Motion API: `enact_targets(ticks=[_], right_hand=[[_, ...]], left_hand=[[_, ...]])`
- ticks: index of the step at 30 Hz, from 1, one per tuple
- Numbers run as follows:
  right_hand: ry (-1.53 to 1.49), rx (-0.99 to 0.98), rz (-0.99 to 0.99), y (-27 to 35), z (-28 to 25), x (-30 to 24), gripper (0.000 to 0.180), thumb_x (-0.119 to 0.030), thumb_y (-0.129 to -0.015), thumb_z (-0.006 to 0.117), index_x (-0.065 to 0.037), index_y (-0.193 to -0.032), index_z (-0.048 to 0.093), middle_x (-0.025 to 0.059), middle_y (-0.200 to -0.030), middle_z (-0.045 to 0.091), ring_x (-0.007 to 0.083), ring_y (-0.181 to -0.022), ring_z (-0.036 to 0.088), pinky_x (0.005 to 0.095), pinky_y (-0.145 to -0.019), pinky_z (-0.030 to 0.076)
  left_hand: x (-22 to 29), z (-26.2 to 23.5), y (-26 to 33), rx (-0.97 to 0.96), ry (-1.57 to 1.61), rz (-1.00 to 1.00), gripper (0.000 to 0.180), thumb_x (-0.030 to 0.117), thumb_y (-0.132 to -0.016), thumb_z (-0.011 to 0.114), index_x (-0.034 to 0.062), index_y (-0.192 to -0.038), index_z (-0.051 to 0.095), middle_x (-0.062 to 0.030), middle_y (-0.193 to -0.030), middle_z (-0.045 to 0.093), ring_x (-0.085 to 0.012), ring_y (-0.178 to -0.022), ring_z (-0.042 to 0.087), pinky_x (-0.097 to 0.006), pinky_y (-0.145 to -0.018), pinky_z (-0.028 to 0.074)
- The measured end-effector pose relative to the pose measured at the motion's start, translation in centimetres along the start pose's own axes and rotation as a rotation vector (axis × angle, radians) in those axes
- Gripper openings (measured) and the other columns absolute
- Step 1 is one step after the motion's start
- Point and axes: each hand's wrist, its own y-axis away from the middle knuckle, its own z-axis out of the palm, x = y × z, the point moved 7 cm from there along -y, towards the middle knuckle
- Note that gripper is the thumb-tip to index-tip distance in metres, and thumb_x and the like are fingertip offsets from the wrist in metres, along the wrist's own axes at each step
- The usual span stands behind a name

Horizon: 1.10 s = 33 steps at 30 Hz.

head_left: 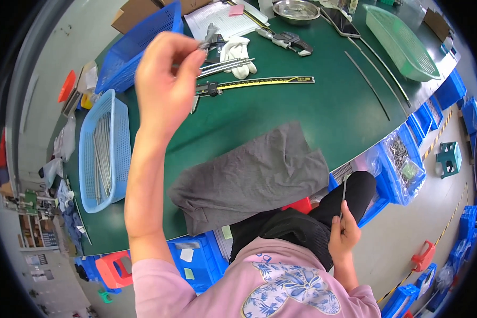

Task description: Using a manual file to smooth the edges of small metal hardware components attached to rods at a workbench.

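1. Light blue mesh basket (105, 151) sits on the bench (312, 111), below and left of the left hand (164, 85); it holds a bundle of thin metal rods lying lengthwise.
2. Dark blue mesh basket (138, 45), tilted, just left of the left fingers (193, 50); contents not visible.
3. Green mesh basket (400, 42) well to the right at the far bench edge; appears bare inside. Round steel dish (296, 9) stands beyond the left fingers.
4. Blue bin (403, 164), plastic-lined, below the bench edge, up and right of the right hand (343, 236); holds small metal parts.
5. Left fingers pinched together on a small metal piece (204, 45), raised above the bench.
6. Right fingers closed on a thin metal rod (343, 196), upright, beside the lap, off the bench.
7. Grey cloth (249, 177), soft, creased, lies between the two hands. Yellow-scaled caliper (254, 84) and white glove (238, 53), just right of the left fingers.
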Motion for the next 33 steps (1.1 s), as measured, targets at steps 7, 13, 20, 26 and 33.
enact_targets(ticks=[7,13,20,26,33], right_hand=[[-0.016,0.009,-0.041,0.6,0.4,-0.7,0.047,0.013,-0.081,0.059,0.005,-0.127,0.057,-0.0076,-0.062,0.027,0.0027,-0.054,0.026,0.0203,-0.050,0.023],[-0.109,0.067,0.084,2.0,0.2,1.4,0.044,0.007,-0.089,0.055,0.002,-0.133,0.053,-0.0099,-0.069,0.031,0.0016,-0.060,0.026,0.0188,-0.052,0.022],[-0.043,0.047,-0.164,-1.6,1.0,-1.8,0.040,0.001,-0.093,0.055,0.004,-0.132,0.052,-0.0049,-0.079,0.054,0.0027,-0.058,0.026,0.0219,-0.049,0.020],[-0.020,-0.264,-0.295,-5.3,5.1,-3.0,0.042,0.006,-0.087,0.056,0.003,-0.129,0.056,-0.0040,-0.058,0.035,0.0049,-0.053,0.029,0.0237,-0.047,0.023],[0.236,-0.364,-0.292,-8.4,5.2,-4.8,0.039,0.003,-0.086,0.056,-0.003,-0.123,0.063,0.0100,-0.061,0.052,0.0105,-0.052,0.041,0.0284,-0.049,0.035]], left_hand=[[-9.9,7.9,-0.4,-0.342,-0.363,0.274,0.009,0.008,-0.082,0.064,0.0068,-0.088,0.056,-0.0095,-0.091,0.057,-0.0341,-0.083,0.061,-0.043,-0.066,0.049],[-15.4,12.5,0.7,-0.472,-0.548,0.015,0.010,0.014,-0.076,0.064,0.0047,-0.080,0.063,-0.0150,-0.084,0.063,-0.0367,-0.079,0.064,-0.047,-0.068,0.052],[-13.8,-1.7,-0.8,-0.215,-0.836,-0.088,0.014,0.017,-0.074,0.067,0.0069,-0.082,0.071,-0.0156,-0.086,0.068,-0.0344,-0.084,0.067,-0.044,-0.072,0.054],[-19.7,-21.4,7.9,-0.268,-1.059,-0.797,0.028,0.034,-0.081,0.064,0.0069,-0.087,0.072,-0.0160,-0.092,0.070,-0.0336,-0.090,0.067,-0.046,-0.076,0.052],[-21.1,-21.4,11.8,-0.289,-1.022,-1.068,0.031,0.015,-0.081,0.058,0.0021,-0.108,0.069,-0.0189,-0.116,0.065,-0.0330,-0.110,0.062,-0.042,-0.091,0.050]])
